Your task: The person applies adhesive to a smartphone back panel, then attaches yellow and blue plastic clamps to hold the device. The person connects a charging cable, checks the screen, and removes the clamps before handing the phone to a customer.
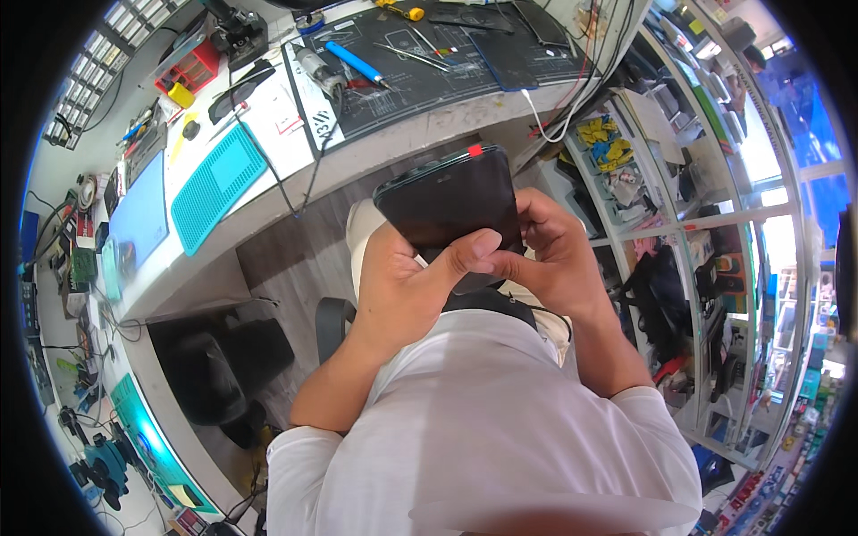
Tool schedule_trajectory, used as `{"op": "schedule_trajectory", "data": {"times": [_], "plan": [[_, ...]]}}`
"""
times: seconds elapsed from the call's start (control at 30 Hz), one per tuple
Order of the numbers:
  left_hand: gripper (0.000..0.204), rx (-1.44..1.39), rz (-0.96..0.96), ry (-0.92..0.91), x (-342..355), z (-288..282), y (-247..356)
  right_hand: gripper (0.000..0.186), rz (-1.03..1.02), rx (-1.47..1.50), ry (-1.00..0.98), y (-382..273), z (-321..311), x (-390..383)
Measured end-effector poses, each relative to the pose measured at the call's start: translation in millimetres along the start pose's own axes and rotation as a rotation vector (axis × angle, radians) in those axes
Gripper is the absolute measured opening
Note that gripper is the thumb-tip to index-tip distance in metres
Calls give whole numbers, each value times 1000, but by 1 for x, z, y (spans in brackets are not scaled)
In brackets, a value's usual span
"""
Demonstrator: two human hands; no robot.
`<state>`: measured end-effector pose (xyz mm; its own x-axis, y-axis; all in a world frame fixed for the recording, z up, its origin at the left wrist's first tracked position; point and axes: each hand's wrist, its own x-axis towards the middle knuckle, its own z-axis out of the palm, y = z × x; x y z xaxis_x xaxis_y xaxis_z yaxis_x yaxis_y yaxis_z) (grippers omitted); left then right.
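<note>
A dark smartphone (pixel 451 196) is held up in front of my lap, its black face tilted toward me and a small red patch on its top edge. My left hand (pixel 402 277) grips it from the left, with the thumb lying across the lower part of the face. On the right side, my right hand (pixel 554 250) is wrapped round the edge, and its thumb meets the left thumb near the bottom. The fingers behind the phone are hidden.
Beyond the phone runs a workbench with a black mat (pixel 402 80), a blue pen-shaped tool (pixel 353 62), tweezers (pixel 411 56) and a white cable (pixel 545 125). A teal perforated pad (pixel 219 188) lies to the left. Glass shelving (pixel 697 223) stands close on my right; a black chair (pixel 219 366) is lower left.
</note>
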<state>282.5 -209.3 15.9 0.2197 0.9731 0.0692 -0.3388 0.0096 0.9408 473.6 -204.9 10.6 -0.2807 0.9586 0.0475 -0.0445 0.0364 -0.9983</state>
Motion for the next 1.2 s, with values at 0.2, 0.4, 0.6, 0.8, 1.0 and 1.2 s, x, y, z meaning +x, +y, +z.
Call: {"op": "schedule_trajectory", "data": {"times": [0.2,0.4,0.6,0.8,1.0,1.2], "plan": [[27,86,-80,-82,-2,26,-10,26,17,123,112,9,-16,-36],[35,88,-121,-186,4,58,-27,20,33,201,223,8,-43,-62],[38,193,-7,-342,21,89,-33,25,84,396,360,-4,-62,-84],[30,-15,-430,-536,72,115,-38,34,147,495,421,-8,-104,-97],[50,-62,-584,-516,113,155,-22,57,-362,-28,576,-34,-147,-127],[23,-294,-621,-650,122,167,-16,63,-832,-1112,572,-61,-153,-119]]}}
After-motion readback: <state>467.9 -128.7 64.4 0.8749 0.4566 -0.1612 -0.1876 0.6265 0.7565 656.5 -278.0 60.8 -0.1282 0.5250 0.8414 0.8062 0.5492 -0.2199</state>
